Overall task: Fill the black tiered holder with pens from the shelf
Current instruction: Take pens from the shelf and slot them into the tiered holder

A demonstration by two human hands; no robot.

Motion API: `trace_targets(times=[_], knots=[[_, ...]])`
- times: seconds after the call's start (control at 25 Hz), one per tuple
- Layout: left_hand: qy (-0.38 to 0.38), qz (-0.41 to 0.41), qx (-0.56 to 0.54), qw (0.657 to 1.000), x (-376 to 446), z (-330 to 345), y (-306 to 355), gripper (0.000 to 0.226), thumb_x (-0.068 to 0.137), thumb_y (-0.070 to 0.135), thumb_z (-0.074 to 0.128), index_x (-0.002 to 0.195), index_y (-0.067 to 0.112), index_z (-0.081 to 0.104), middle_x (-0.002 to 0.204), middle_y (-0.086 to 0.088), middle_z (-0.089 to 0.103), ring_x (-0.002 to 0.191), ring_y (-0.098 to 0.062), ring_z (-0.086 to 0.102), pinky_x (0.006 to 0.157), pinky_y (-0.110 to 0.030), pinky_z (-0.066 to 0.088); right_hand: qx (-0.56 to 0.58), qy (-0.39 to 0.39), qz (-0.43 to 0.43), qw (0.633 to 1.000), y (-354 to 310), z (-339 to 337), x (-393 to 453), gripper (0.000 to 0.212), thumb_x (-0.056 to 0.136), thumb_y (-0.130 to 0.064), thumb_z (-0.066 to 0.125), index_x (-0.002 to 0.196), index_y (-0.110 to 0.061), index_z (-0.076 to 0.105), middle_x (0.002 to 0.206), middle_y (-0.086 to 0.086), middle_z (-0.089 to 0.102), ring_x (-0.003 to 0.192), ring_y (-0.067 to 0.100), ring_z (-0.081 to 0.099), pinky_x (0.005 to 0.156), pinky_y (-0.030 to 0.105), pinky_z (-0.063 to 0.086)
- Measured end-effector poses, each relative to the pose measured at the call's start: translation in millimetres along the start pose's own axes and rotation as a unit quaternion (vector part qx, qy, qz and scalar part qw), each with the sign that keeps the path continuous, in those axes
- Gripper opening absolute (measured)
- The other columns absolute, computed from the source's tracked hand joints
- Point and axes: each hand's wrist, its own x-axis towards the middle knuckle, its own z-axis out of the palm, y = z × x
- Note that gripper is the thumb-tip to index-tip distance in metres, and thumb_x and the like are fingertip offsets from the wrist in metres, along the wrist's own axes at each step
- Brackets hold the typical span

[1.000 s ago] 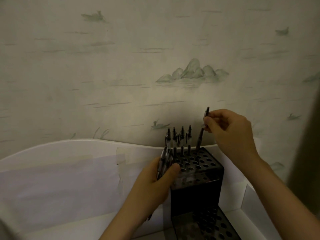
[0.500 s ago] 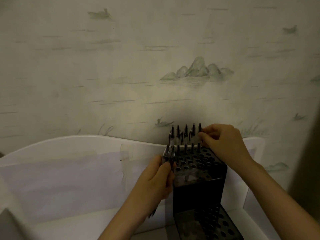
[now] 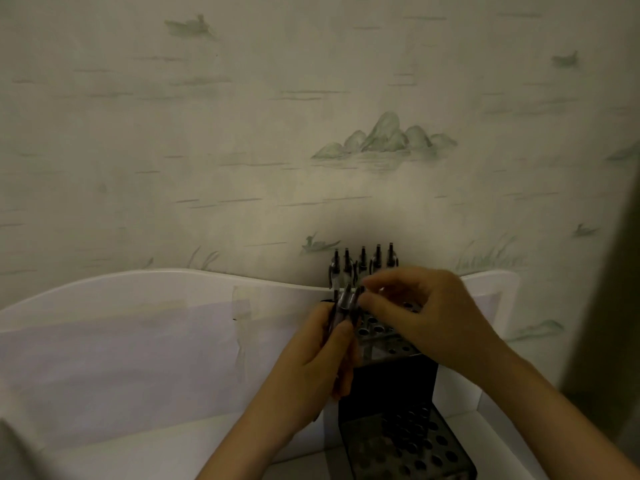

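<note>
The tiered holder (image 3: 391, 386) stands at the right end of the shelf (image 3: 138, 341), against its back panel, with the wall (image 3: 242, 133) behind. A row of pens (image 3: 362, 263) stands in the back holes of its upper tier; the lower tier steps forward below. The left hand (image 3: 311, 362) grips a bunch of pens (image 3: 344, 301) just left of the holder. The right hand (image 3: 426, 317) is over the upper tier, its fingertips (image 3: 367, 299) at that bunch.
</note>
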Motion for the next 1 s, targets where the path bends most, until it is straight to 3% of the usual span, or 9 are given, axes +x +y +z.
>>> trace_targets(times=[0.08, 0.2, 0.32, 0.44, 0.56, 0.72, 1.0], knots=[[-0.005, 0.007, 0.008, 1.0, 1.7, 2.7, -0.2, 0.017, 0.102, 0.023, 0.039, 0.106, 0.014, 0.053, 0.066, 0.002, 0.06, 0.045, -0.015, 0.05, 0.045, -0.025, 0.041, 0.048, -0.063, 0.024, 0.997, -0.5, 5.6, -2.6, 0.019, 0.08, -0.028, 0.076, 0.098, -0.02, 0.076, 0.088, -0.005, 0.075, 0.084, 0.012, 0.072, 0.078, 0.029, 0.058], [-0.014, 0.005, 0.003, 1.0, 1.7, 3.6, 0.7, 0.019, 0.101, 0.026, 0.04, 0.109, 0.015, 0.054, 0.072, 0.0, 0.065, 0.05, -0.019, 0.056, 0.048, -0.027, 0.047, 0.146, -0.049, 0.066, 0.986, -2.5, 1.9, -1.9, 0.011, 0.079, -0.016, 0.076, 0.09, -0.018, 0.077, 0.086, 0.001, 0.077, 0.084, 0.017, 0.073, 0.076, 0.024, 0.057], [-0.015, -0.025, -0.032, 0.999, 0.2, 1.2, 1.0, 0.017, 0.101, 0.025, 0.04, 0.105, 0.014, 0.053, 0.076, -0.003, 0.067, 0.055, -0.023, 0.06, 0.047, -0.028, 0.051, 0.19, 0.008, 0.085, 0.978, -8.5, -13.1, 5.6, 0.014, 0.078, -0.018, 0.073, 0.091, -0.013, 0.075, 0.085, 0.005, 0.077, 0.083, 0.022, 0.074, 0.073, 0.023, 0.058], [-0.01, -0.033, -0.04, 0.999, -0.9, -1.8, 1.2, 0.016, 0.101, 0.025, 0.042, 0.105, 0.013, 0.052, 0.073, -0.003, 0.066, 0.053, -0.023, 0.059, 0.043, -0.027, 0.049, 0.257, 0.133, 0.077, 0.954, -13.9, -31.7, 22.7, 0.009, 0.085, -0.008, 0.068, 0.092, -0.008, 0.072, 0.08, 0.01, 0.076, 0.074, 0.026, 0.074, 0.067, 0.026, 0.059], [0.008, -0.014, -0.03, 0.999, -0.8, -2.8, 1.8, 0.015, 0.099, 0.027, 0.047, 0.104, 0.016, 0.056, 0.061, -0.004, 0.061, 0.043, -0.018, 0.052, 0.04, -0.023, 0.042, 0.124, 0.238, 0.002, 0.963, -12.6, -48.9, 36.5, 0.007, 0.087, -0.008, 0.069, 0.093, -0.012, 0.072, 0.073, 0.005, 0.074, 0.07, 0.02, 0.073, 0.069, 0.029, 0.06], [0.049, 0.002, -0.046, 0.998, 0.4, -3.2, 1.0, 0.014, 0.097, 0.022, 0.051, 0.101, 0.012, 0.06, 0.05, -0.001, 0.045, 0.04, -0.01, 0.037, 0.039, -0.017, 0.03, -0.07, 0.24, -0.043, 0.967, 3.0, -50.7, 41.9, 0.014, 0.087, -0.016, 0.071, 0.098, -0.026, 0.069, 0.079, -0.012, 0.071, 0.071, 0.002, 0.07, 0.073, 0.02, 0.057], [0.065, 0.013, -0.045, 0.997, -1.8, -8.1, 2.8, 0.027, 0.097, 0.02, 0.051, 0.094, -0.007, 0.052, 0.055, -0.001, 0.042, 0.047, -0.01, 0.035, 0.044, -0.018, 0.03, -0.114, 0.21, -0.03, 0.971, 37.6, -34.1, 41.6, 0.011, 0.086, -0.018, 0.071, 0.097, -0.02, 0.072, 0.076, -0.018, 0.068, 0.071, -0.005, 0.068, 0.072, 0.012, 0.054]])
